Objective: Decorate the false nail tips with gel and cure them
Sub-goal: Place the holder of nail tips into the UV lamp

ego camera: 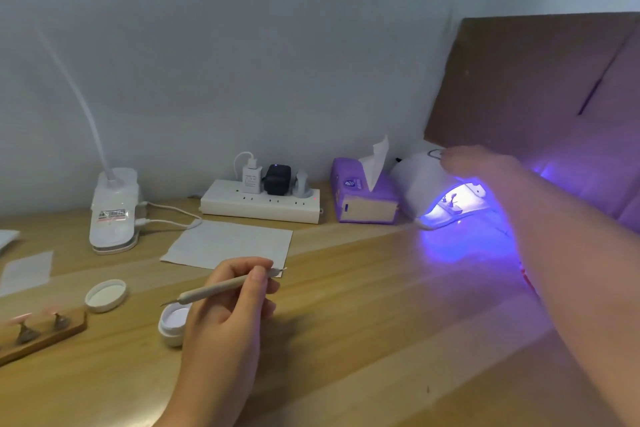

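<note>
Wooden nail stand (pixel 41 331) at far left carries pink false nail tips (pixel 20 319), evidently awaiting treatment. Beside it, lid (pixel 105 295) lies off the open gel jar (pixel 173 322), kept within reach. Left hand (pixel 228 308) pinches a dotting tool (pixel 214 288) clear of the desk (pixel 363 322). Lamp-base label (pixel 112 214) unreadable. Right hand (pixel 478 163), blurred, rests atop the lit curing lamp (pixel 426 184), probably at its switch; grip cannot be told. More tips (pixel 452 201) sit inside, curing.
</note>
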`<state>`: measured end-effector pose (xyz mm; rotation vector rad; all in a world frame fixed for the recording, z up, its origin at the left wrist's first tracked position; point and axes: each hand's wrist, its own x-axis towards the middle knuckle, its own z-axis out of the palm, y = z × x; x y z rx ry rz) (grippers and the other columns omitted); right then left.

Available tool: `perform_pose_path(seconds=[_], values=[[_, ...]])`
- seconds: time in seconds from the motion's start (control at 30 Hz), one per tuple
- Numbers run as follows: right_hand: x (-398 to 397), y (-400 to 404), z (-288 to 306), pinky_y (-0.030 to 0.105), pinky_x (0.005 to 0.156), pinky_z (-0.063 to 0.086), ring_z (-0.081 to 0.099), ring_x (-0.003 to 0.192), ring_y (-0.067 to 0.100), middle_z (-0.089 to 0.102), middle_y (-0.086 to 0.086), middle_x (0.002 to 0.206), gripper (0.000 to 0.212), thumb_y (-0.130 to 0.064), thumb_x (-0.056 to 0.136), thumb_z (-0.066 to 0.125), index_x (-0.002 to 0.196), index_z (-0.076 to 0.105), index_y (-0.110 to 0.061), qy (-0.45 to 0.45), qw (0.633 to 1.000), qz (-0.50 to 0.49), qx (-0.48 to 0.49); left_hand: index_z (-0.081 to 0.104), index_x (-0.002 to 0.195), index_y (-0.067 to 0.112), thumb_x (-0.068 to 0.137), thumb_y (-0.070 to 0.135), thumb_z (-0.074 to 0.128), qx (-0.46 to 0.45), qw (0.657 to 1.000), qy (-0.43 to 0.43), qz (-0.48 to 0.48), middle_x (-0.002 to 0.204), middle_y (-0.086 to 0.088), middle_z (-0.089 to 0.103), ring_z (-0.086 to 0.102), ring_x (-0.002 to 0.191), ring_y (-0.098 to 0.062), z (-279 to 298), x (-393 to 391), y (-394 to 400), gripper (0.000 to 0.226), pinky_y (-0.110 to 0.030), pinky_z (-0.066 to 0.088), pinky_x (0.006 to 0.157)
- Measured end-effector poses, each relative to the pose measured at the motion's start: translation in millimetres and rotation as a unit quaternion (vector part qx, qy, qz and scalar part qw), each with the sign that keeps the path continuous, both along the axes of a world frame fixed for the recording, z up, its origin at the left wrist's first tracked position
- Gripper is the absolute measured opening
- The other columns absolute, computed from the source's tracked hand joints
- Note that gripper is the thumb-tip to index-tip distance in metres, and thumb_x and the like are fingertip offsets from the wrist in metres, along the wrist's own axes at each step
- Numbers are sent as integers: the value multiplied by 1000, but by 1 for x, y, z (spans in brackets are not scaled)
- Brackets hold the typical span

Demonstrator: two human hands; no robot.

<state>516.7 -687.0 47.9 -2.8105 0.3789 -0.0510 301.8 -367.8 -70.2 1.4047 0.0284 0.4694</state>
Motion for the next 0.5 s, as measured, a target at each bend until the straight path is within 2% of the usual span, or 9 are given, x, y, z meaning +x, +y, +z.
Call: perform_pose_path(seconds=[0.13, 0.2, 0.33, 0.43, 0.5], values=[[4, 3, 4, 36, 112, 30, 38, 135, 30, 42, 14, 145, 43, -11, 99, 38, 141, 42, -7, -6, 1000, 3, -25, 71, 82, 34, 77, 42, 56, 1, 1000, 3, -4, 75, -1, 70, 60, 61, -8, 1, -2, 1, 18, -28, 48, 65], [3, 2, 6, 36, 112, 31, 38, 134, 30, 42, 15, 145, 43, -9, 98, 39, 141, 42, -7, -7, 999, 6, -35, 71, 81, 34, 75, 43, 56, -3, 1000, 4, -3, 75, -2, 70, 60, 60, -8, 2, -3, 0, 19, -30, 48, 66], [1, 1, 7, 35, 112, 30, 37, 135, 30, 41, 15, 146, 43, -8, 98, 39, 141, 42, -6, -17, 1000, 5, -23, 71, 80, 35, 82, 36, 57, -1, 1000, 2, -4, 75, -2, 71, 60, 60, -9, 2, -3, 1, 14, -27, 49, 63], [1, -2, 8, 36, 111, 32, 40, 134, 31, 43, 17, 145, 43, -6, 97, 43, 140, 44, -5, -25, 1000, 7, -5, 71, 80, 33, 93, 20, 56, 4, 1000, -2, -3, 74, -3, 70, 59, 59, -7, 0, -2, 0, 23, -16, 50, 58], [4, 0, 9, 35, 109, 34, 41, 133, 31, 44, 17, 143, 42, -6, 97, 44, 138, 45, -5, -28, 999, 16, -5, 71, 79, 32, 93, 17, 56, 5, 1000, -1, -10, 73, -2, 69, 60, 61, -6, 1, -2, -1, 25, -14, 48, 56]])
